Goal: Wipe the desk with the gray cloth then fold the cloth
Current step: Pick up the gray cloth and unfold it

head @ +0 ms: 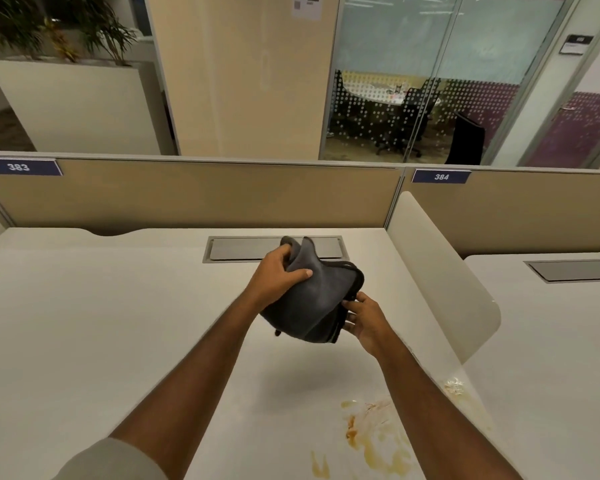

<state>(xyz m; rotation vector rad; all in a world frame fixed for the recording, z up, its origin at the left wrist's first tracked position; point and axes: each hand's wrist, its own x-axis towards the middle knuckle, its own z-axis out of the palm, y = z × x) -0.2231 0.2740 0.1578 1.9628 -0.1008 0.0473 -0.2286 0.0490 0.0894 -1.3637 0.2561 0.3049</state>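
The gray cloth (pixel 317 299) is bunched and held in the air above the middle of the white desk (pixel 101 323). My left hand (pixel 278 275) grips its upper left part, thumb on top of the fabric. My right hand (pixel 364 320) pinches its lower right edge, where a dark hem shows. A yellow-brown smeared stain (pixel 371 441) lies on the desk near the front, under my right forearm, with a smaller pale blotch (pixel 454 388) beside the divider's foot.
A grey cable hatch (pixel 243 249) is set into the desk behind the cloth. A beige partition (pixel 187 195) closes the back. A white curved divider (pixel 440 271) stands on the right, with a neighbouring desk (pixel 551 341) beyond.
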